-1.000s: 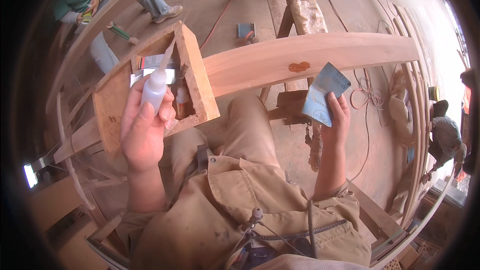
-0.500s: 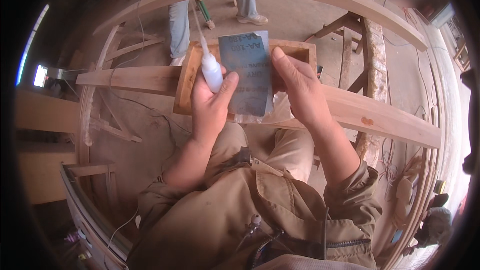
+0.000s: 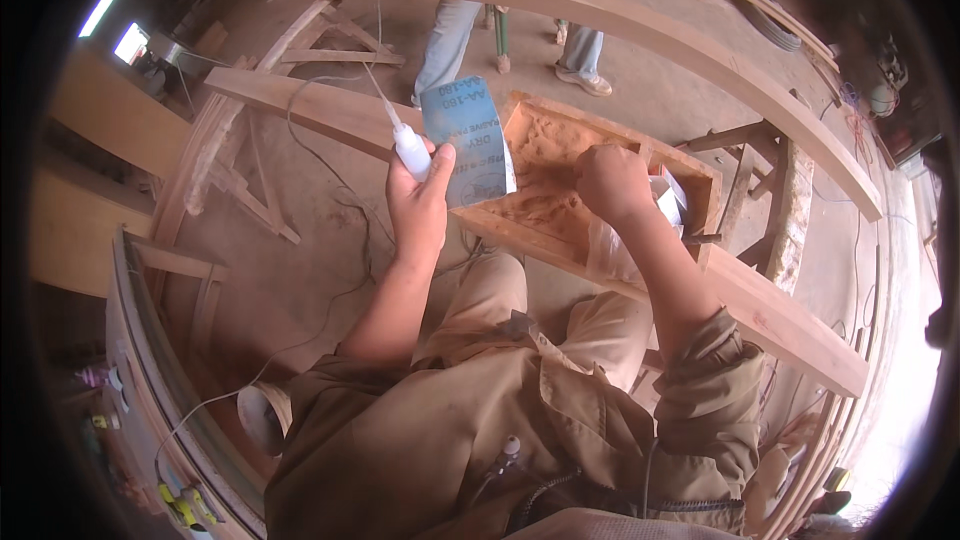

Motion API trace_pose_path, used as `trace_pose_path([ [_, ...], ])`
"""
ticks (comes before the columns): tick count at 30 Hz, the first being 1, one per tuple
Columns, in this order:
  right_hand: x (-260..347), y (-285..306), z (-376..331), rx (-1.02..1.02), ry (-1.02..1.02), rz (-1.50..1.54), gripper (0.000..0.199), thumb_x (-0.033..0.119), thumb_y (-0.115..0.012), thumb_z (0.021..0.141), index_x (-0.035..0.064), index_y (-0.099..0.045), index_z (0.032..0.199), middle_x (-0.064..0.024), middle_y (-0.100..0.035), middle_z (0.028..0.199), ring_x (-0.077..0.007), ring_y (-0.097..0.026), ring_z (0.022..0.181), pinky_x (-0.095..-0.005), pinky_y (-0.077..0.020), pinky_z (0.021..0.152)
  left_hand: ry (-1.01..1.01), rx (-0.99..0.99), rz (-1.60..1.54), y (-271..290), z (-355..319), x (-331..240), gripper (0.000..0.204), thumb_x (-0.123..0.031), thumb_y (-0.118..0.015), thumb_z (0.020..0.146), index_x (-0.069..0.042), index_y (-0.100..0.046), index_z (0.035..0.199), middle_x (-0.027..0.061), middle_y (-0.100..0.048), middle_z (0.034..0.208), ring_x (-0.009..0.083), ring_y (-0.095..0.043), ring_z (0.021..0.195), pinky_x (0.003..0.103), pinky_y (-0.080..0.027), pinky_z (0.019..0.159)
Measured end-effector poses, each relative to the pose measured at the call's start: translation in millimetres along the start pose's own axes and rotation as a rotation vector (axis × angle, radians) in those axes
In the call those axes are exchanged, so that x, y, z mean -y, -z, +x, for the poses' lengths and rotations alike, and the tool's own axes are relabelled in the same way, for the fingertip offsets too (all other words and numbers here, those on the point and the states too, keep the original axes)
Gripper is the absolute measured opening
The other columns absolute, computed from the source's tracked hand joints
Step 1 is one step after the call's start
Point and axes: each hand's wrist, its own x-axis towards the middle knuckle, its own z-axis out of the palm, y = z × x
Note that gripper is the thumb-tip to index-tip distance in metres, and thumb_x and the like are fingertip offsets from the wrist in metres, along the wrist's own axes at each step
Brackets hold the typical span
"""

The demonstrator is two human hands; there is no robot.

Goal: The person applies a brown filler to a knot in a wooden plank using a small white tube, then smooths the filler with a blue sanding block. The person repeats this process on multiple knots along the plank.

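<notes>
Overhead, left hand (image 3: 420,205) gripping glue bottle (image 3: 408,147), sandpaper (image 3: 468,140), right hand (image 3: 610,180) in sawdust box (image 3: 600,175)

The person wears a khaki work shirt (image 3: 520,430) with stitched seams and a flapped chest pocket, its sleeves rolled above the elbows, leaving both forearms bare. The trousers (image 3: 500,300) are the same khaki cloth. A dark cord (image 3: 560,495) runs across the shirt front, and a small white-tipped pen (image 3: 508,450) sticks out near the chest. The left hand (image 3: 420,205) and right hand (image 3: 612,180) are bare.
</notes>
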Motion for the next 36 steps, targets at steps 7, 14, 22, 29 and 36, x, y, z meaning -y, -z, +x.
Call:
trace_pose_path([
  [7,-24,65,-35,-0.316,-0.302,0.543,0.016,0.016,-0.064,0.077,0.0028,-0.072,0.082,-0.015,-0.069,0.074,-0.0302,-0.066,0.067,-0.0361,-0.0534,0.069,0.047,-0.015,-0.062,-1,3,19,0.02,-0.008,-0.066,0.089,-0.006,-0.052,0.103,0.0008,-0.053,0.099,0.01,-0.051,0.095,0.027,-0.039,0.087],
  [14,-180,51,-233,-0.457,-0.79,0.735,0.023,0.013,-0.069,0.08,-0.0027,-0.072,0.096,-0.0074,-0.072,0.085,-0.0113,-0.065,0.078,-0.0252,-0.0506,0.075,0.054,0.184,0.002,-40,-5,42,0.018,-0.01,-0.06,0.093,0.001,-0.047,0.098,0.0083,-0.051,0.098,0.0173,-0.056,0.09,0.035,-0.055,0.076],
  [22,-192,-1,-294,-0.371,-0.754,0.266,0.014,0.015,-0.065,0.081,0.0109,-0.074,0.091,-0.0057,-0.069,0.083,-0.0243,-0.066,0.075,-0.034,-0.0521,0.073,0.013,0.175,0.05,-70,-21,39,0.026,-0.01,-0.06,0.093,0.006,-0.051,0.111,0.0104,-0.055,0.103,0.0188,-0.055,0.095,0.034,-0.046,0.084],
  [29,-199,2,-303,-0.33,-0.641,0.116,0.014,0.019,-0.069,0.081,0.0158,-0.075,0.093,-0.0037,-0.065,0.098,-0.0248,-0.064,0.084,-0.0375,-0.0511,0.075,0.038,0.372,0.023,-98,-56,19,0.016,-0.008,-0.054,0.095,0.002,-0.048,0.107,0.0085,-0.051,0.102,0.0162,-0.05,0.099,0.032,-0.044,0.085],
  [36,-197,-1,-318,-0.543,-0.773,0.199,0.021,0.02,-0.069,0.083,0.0153,-0.073,0.103,-0.0058,-0.065,0.101,-0.0214,-0.064,0.083,-0.0348,-0.0509,0.076,0.192,0.742,0.005,-152,-123,13,0.016,-0.004,-0.06,0.091,-0.007,-0.045,0.096,-0.0006,-0.042,0.092,0.0064,-0.039,0.08,0.021,-0.034,0.071],
])
